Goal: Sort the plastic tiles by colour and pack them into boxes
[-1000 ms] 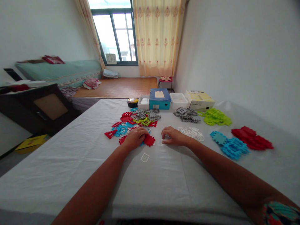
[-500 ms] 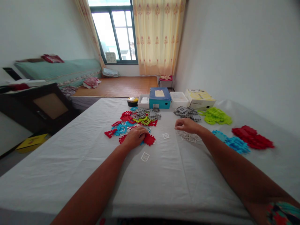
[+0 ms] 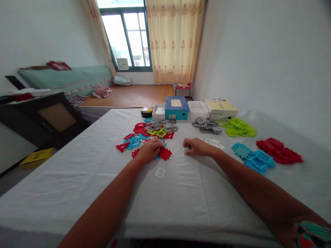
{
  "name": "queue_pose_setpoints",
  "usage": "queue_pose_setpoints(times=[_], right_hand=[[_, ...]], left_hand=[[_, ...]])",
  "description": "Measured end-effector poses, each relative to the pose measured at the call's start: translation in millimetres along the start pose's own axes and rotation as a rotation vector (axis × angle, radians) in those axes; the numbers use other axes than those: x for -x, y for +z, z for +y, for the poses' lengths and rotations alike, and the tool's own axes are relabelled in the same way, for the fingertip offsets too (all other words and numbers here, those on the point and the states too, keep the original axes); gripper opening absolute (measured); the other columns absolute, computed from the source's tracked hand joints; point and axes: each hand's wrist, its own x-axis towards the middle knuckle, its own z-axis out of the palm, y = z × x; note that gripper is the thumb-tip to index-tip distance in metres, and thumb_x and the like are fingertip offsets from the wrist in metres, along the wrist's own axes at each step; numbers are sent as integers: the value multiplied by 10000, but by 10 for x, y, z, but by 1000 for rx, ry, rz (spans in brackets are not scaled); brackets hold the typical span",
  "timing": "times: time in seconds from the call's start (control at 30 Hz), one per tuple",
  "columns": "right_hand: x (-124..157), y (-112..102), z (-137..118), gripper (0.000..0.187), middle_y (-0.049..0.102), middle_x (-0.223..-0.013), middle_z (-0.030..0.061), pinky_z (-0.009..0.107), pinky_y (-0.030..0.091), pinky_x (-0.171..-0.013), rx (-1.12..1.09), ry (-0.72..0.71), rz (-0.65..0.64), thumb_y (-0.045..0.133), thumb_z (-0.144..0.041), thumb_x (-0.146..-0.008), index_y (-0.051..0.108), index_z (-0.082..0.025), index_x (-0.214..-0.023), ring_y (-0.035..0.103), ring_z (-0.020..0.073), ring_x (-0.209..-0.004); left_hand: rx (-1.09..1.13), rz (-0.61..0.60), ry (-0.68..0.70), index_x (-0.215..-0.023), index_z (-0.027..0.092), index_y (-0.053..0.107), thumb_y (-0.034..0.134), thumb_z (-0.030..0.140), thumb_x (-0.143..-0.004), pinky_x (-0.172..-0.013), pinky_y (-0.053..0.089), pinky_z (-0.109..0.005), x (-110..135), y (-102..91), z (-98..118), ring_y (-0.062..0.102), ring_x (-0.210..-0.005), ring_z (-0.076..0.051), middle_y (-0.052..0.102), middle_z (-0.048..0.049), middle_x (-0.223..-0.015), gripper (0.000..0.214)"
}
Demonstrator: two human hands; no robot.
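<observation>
My left hand lies on a mixed pile of plastic interlocking pieces in red, blue, grey, green and white. Its fingers are curled beside a red toothed piece; whatever is between them is hidden. My right hand pinches a small white lattice window piece at the cloth, right of the pile. Behind that wrist, a pile of white window pieces is partly covered. Another white window piece lies alone in front of the left hand.
Sorted piles of grey, green, blue and red pieces lie at the right. Along the back stand a round tin, a blue box, a white tub and a yellow box.
My right hand has moved left and slightly nearer, from above the white pile to the single window piece, which it now pinches. The left hand has stayed in place.
</observation>
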Motion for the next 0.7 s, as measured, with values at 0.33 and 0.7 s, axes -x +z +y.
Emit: queue_pose_setpoints(times=[0.33,0.7], right_hand=[[63,-41,-242,168,675,-998,95,298,458,-812,181,-143,139,582,-243,-883,693,-190,-997,615,196,-916],[98,517,-914,389,613,-1236,90,347,410,-986,68,-587,10,565,-404,-909,580,-208,-1244,536,207,-1128]], left_hand=[[71,-41,4,-1063,231,694,574,288,-868,-934,461,-342,4,-47,50,606,-1012,-195,674,-56,-1076,236],[98,-95,29,-1039,209,702,640,315,-837,-922,464,-350,-1,-78,43,606,-996,-207,676,-81,-1070,236]])
